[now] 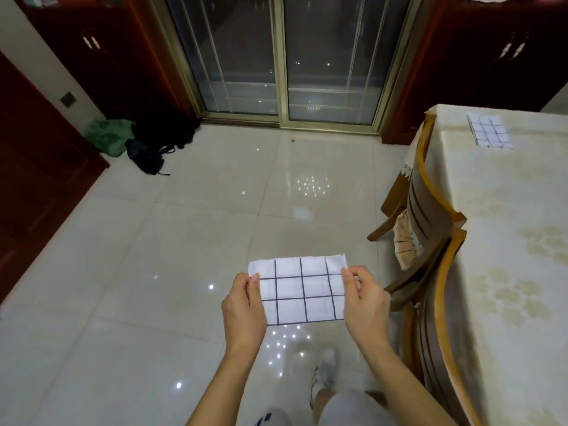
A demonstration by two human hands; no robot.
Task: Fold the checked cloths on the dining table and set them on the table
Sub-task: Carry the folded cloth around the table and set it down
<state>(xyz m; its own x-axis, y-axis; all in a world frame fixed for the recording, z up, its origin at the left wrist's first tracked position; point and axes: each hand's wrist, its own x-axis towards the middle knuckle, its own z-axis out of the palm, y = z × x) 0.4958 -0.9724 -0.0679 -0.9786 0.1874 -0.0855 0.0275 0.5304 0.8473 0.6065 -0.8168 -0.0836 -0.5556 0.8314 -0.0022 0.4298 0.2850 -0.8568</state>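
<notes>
A white cloth with dark checks, folded to a small rectangle, hangs in the air over the tiled floor. My left hand pinches its left edge and my right hand pinches its right edge, thumbs on top. The dining table, covered in a cream patterned cover, stands to the right of my hands. A second folded checked cloth lies flat near the table's far end.
Two wooden chairs are pushed in along the table's left side, between me and the table. Bags and a green bundle lie on the floor at the far left. Glass sliding doors are straight ahead. My leg and shoe show below.
</notes>
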